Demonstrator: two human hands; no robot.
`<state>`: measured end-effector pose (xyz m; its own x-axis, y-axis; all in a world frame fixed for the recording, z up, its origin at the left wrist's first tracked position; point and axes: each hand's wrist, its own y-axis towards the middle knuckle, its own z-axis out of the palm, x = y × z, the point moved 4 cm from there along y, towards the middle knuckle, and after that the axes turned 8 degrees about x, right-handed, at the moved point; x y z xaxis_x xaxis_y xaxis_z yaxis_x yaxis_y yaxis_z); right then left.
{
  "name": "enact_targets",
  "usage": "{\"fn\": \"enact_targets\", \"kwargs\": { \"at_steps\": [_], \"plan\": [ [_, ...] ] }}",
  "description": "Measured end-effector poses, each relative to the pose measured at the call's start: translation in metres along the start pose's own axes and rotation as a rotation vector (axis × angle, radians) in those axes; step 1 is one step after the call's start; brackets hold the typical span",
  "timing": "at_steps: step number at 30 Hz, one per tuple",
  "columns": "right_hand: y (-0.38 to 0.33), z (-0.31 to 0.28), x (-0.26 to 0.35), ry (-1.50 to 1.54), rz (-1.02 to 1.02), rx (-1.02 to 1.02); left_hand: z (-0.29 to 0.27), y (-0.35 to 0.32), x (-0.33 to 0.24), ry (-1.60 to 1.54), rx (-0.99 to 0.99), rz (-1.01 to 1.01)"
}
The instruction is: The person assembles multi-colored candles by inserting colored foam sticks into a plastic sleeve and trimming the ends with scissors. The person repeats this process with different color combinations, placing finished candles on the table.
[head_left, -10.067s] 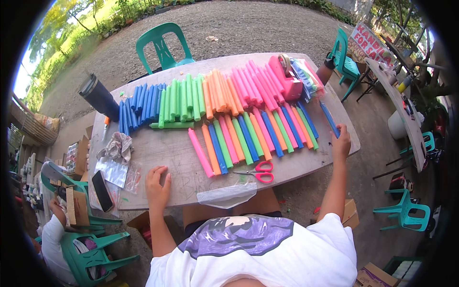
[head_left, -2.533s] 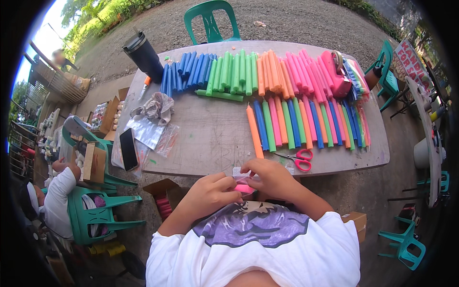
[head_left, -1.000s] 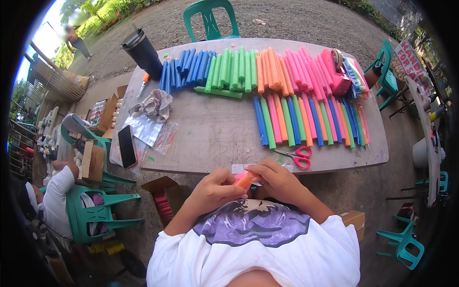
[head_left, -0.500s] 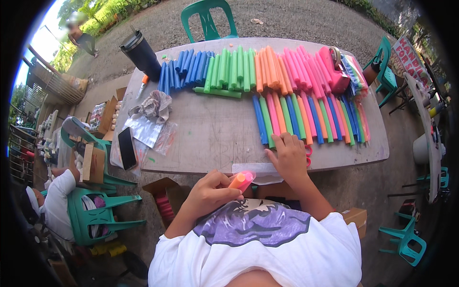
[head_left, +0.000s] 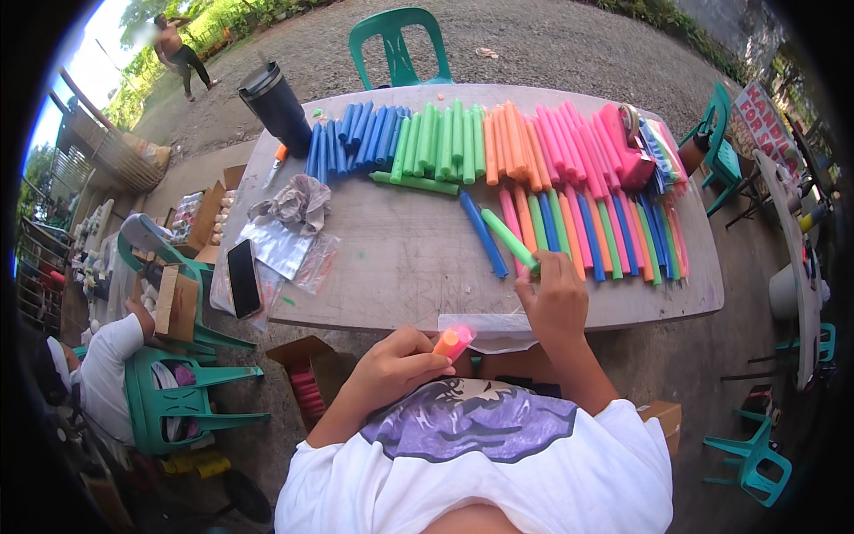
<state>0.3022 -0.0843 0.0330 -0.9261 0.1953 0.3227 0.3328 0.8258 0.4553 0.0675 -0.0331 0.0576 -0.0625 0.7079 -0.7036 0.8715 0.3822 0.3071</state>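
My left hand (head_left: 391,363) holds an orange tube and a pink tube (head_left: 452,341) together near my chest, below the table's near edge. My right hand (head_left: 553,294) is on the table (head_left: 400,267), gripping the near end of a green tube (head_left: 509,238) that lies slanted across the row. Long rows of blue, green, orange and pink tubes (head_left: 498,142) lie along the far side, and a second row of mixed colours (head_left: 605,233) lies at the right. A clear plastic bag (head_left: 489,327) hangs over the near edge between my hands.
A dark tumbler (head_left: 276,107) stands at the far left corner. A black phone (head_left: 244,278), crumpled plastic wrappers (head_left: 294,214) and a rag lie at the left. Green plastic chairs (head_left: 396,44) stand around. A seated person (head_left: 102,374) is at lower left, with cardboard boxes (head_left: 178,303).
My right hand left the bundle at my chest, reached onto the table and took hold of a green tube, which now lies slanted. My left hand keeps the orange and pink tubes.
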Motion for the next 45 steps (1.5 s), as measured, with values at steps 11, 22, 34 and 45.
{"fn": "enact_targets", "kwargs": {
  "at_steps": [11, 22, 34, 45],
  "plan": [
    [-0.027, -0.010, 0.005, 1.107, -0.178, -0.402, 0.006, 0.006, -0.003, -0.290, 0.135, -0.186],
    [-0.024, -0.017, 0.008, 1.182, -0.188, -0.386, 0.004, -0.005, -0.001, -0.005, 0.067, -0.039],
    [-0.036, -0.003, 0.041, 0.732, -0.542, 0.028, 0.000, 0.001, -0.008, 0.003, 0.063, 0.045],
    [0.000, 0.049, 0.005, -0.153, -0.094, 0.123, -0.001, -0.004, -0.002, 0.050, -0.056, 0.083]
  ]
}}
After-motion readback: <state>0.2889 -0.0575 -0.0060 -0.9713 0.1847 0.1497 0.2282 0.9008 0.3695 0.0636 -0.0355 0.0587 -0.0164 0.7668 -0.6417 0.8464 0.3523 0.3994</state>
